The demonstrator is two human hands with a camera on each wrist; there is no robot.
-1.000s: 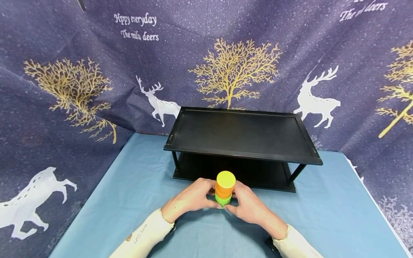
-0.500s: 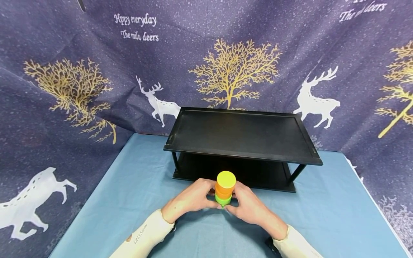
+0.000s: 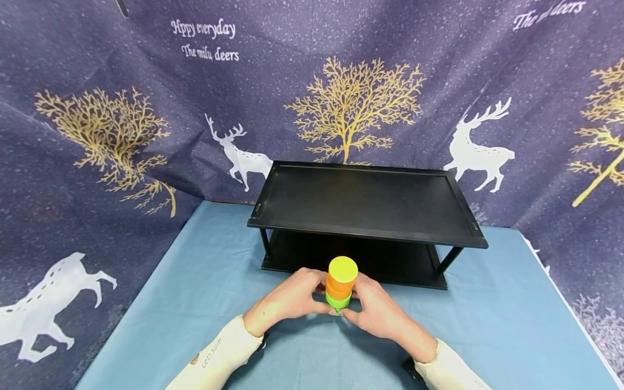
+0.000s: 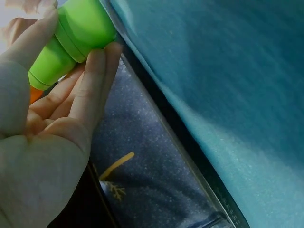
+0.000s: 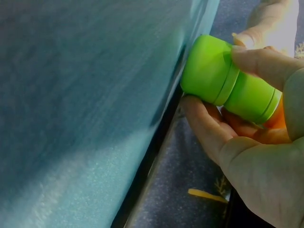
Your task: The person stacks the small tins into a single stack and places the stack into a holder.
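Observation:
A small upright stack of round, cup-like pieces (image 3: 342, 281) stands near the middle of the blue-covered table in the head view. Its top is yellow, the middle orange and the bottom green. My left hand (image 3: 294, 295) holds it from the left, thumb at the near side of the base and fingers behind. From the right, my right hand (image 3: 375, 309) grips it in the same way, the two thumbs close together. Both wrist views show the green lower part (image 4: 88, 28) between thumb and fingers, its end right at the cloth. Fingers hide part of the sides.
Just behind the hands stands a black two-tier shelf (image 3: 361, 203), its lower board (image 3: 297, 257) close to the fingers. Blue cloth (image 3: 512, 303) spreads over the table. A dark curtain (image 3: 273, 81) with deer and gold trees hangs behind.

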